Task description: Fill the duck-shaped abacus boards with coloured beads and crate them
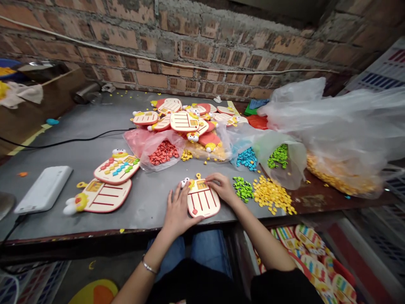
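The left hand (177,210) holds a cream slotted board (207,203) by its left side, fingers spread along the edge and thumb across the lower rim. The right hand (223,188) has its fingers drawn together at the board's upper right corner; whether they pinch a piece cannot be told. The board lies on the tabletop (148,207) near its front edge, with one red piece (195,211) at its lower left.

Just right of the right hand are loose heaps of green pieces (243,188) and yellow pieces (274,195). To the left, a board with coloured pieces (106,175) overlaps a bare slotted board (110,200), and a white box (44,190) lies beyond them. Behind the hands stand open plastic bags of red pieces (163,153), blue pieces (247,159) and green ones, below a pile of boards (183,121). A large clear bag (344,179) of yellow-orange pieces sits at the right.

The surface is covered in grey sheeting, with dark reddish-brown showing at the right, and yellow bits are scattered toward the back. A rough brick wall (190,78) rises behind, crossed by a pale cable (144,55). A brown carton (47,95) stands at the far left; below the tabletop at right, filled boards (311,257) lie heaped.
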{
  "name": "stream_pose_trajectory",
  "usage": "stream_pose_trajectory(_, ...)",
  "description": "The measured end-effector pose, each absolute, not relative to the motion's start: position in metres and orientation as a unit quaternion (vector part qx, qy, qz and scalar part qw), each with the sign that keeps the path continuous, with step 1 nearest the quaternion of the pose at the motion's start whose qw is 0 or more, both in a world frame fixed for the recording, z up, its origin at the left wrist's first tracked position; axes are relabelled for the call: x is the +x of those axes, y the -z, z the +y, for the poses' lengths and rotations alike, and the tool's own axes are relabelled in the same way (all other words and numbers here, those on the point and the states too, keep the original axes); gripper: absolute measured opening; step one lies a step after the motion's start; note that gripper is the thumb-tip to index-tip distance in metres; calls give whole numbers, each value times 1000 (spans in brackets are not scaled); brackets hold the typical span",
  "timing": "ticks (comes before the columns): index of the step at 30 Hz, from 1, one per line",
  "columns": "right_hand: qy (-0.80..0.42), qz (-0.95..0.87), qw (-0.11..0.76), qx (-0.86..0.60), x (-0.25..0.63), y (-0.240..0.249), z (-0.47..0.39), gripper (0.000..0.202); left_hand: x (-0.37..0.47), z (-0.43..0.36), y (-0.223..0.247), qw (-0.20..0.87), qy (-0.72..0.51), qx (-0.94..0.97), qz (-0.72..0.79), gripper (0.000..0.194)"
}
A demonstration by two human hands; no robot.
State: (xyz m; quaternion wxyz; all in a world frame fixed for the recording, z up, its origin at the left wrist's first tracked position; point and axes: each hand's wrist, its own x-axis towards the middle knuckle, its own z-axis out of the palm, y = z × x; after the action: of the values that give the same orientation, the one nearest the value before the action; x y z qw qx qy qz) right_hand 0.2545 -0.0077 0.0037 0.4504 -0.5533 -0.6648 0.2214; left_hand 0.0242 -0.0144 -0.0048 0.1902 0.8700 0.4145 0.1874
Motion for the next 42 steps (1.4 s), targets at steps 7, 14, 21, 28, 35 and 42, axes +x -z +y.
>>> stream_pose_trajectory(7, -118, -719, 339, -595, 258, 1, -8, 13, 25, -14, 4, 185, -178, 871, 419, 106)
stream_pose_trajectory(14, -198, -735, 314, -567, 264, -13, -25, 12, 25, -15, 2, 188, -180, 866, 428, 105)
stream_pose_trajectory(21, -330, -681, 367, -541, 231, -7, -11, 22, 24, -14, 2, 196, -163, 868, 425, 108)
stream_pose_trajectory(28, -402, -722, 306, -474, 218, -20, 7, 10, 24, -15, 3, 211, -153, 874, 410, 116)
stream_pose_trajectory(35, -488, -715, 248, -435, 218, -18, 10, 17, 24, -15, 2, 226, -153, 870, 411, 114)
stream_pose_trajectory(42, -432, -690, 328, -480, 209, -28, 47, 20, 25, -14, 2, 235, -154, 870, 406, 119)
